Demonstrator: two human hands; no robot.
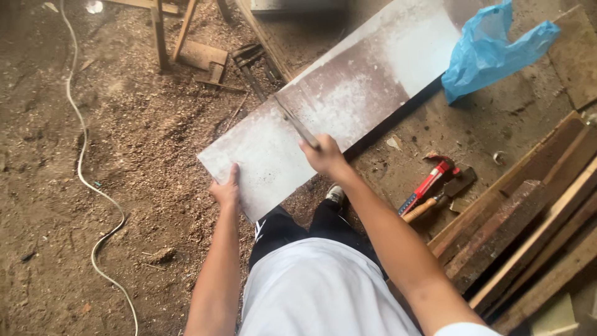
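Observation:
A long flat board (348, 93), pale and dusty with a brownish patch, runs from lower left to upper right across the floor. My left hand (226, 190) grips its near end at the left corner. My right hand (323, 155) holds a thin metal tool (295, 121), which lies flat across the board's surface, pointing away from me. My knee and dark trousers (292, 227) are just below the board's near edge.
Sawdust covers the dirt floor. A white cable (81, 168) snakes along the left. A blue plastic bag (491, 53) lies on the board's far end. A red-handled tool (429, 183) and a hammer (438, 199) lie at the right, beside stacked planks (528, 230). Wood scraps (199, 56) sit above.

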